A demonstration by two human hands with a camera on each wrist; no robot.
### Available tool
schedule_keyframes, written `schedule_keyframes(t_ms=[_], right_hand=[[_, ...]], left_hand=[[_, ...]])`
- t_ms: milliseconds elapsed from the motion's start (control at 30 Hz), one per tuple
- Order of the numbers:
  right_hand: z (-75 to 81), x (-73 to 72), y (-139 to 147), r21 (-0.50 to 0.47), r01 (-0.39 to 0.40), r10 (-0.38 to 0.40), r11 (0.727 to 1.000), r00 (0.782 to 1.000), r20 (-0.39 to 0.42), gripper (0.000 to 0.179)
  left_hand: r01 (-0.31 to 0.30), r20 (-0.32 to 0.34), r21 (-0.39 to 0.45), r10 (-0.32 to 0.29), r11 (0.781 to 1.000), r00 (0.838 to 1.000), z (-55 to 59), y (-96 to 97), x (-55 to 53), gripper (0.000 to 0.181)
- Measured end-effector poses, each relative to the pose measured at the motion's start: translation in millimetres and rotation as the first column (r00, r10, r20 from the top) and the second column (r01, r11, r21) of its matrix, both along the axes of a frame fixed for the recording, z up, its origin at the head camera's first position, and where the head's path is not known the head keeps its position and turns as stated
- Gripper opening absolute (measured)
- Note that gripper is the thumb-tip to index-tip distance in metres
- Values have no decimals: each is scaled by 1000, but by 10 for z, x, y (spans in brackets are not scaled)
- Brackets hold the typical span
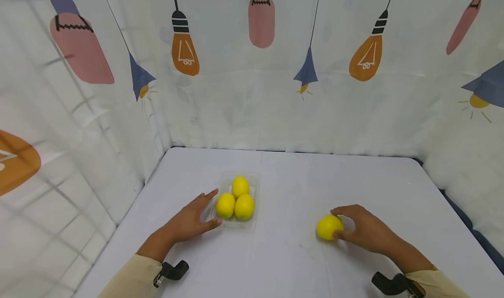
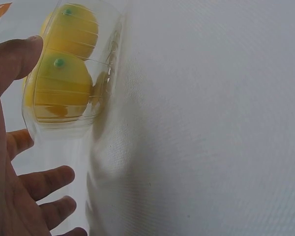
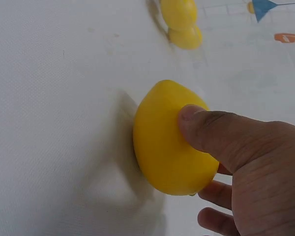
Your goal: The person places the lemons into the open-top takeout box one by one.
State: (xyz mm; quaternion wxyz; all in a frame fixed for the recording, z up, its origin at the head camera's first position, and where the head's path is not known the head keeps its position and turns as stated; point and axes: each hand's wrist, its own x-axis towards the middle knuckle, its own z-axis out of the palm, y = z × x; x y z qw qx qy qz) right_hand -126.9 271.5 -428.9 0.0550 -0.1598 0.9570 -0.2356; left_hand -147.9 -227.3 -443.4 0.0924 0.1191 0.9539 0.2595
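Note:
Three yellow lemons [image 1: 244, 207] sit together in a clear plastic tray [image 1: 253, 221] left of the table's middle. My left hand [image 1: 190, 219] is at the tray's left side, its thumb and fingers spread around that edge. In the left wrist view the thumb overlaps the tray wall [image 2: 69, 120], and the other fingers [image 2: 49, 182] are spread apart below it. Toward the right of the table, my right hand [image 1: 364, 230] grips another lemon [image 1: 329, 227] between thumb and fingers. The right wrist view shows the thumb [image 3: 201, 125] pressed on this lemon's side, with the fingers partly hidden behind it.
A white-covered table [image 1: 287, 263] spreads under both hands. Behind it hangs a pale curtain [image 1: 236, 110] printed with lamps and bulbs, which also runs along the sides. Each wrist wears a black camera mount [image 1: 176, 270] over a beige sleeve [image 1: 131, 278].

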Motion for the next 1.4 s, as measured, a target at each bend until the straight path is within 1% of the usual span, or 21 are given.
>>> schedule_keyframes(t_ms=[133,300,433,633,733,1000,1100,1300,1400], right_hand=[[11,-16,5,5,-28,28,1000,999,-44,57],[5,-37,9,14,-79,80,997,993,-89,54],[-16,-50,-10,7,-97,97,995,991,-87,55],[-58,-55,-69,-35,-77,76,996,996,-48,65],[-78,-59,-96,-35,-66,64,997,997,-43,70],[-88,-67,-135,-18,-43,43,999,999,-34,71],[-87,-58,-138,0,-55,55,998,997,-44,73],[-104,-32,-110,50,-58,63,997,992,-107,76],[-109,-28,-102,54,-58,63,997,992,-106,80]], left_hand=[[-1,-1,6,1,1000,1000,-21,-7,-7,94],[-3,6,10,3,1000,1000,-16,-2,-8,94],[0,7,12,0,1000,1000,4,1,-2,94],[-3,5,10,3,1000,1000,13,5,5,94],[1,1,8,-1,1000,1000,8,2,3,95],[6,-7,7,-6,1000,1000,-15,1,-8,95],[2,-2,0,-2,1000,1000,-18,-1,-14,95],[0,5,6,0,1000,1000,-16,-1,-13,94],[-1,5,0,1,1000,1000,-21,-3,-9,94]])
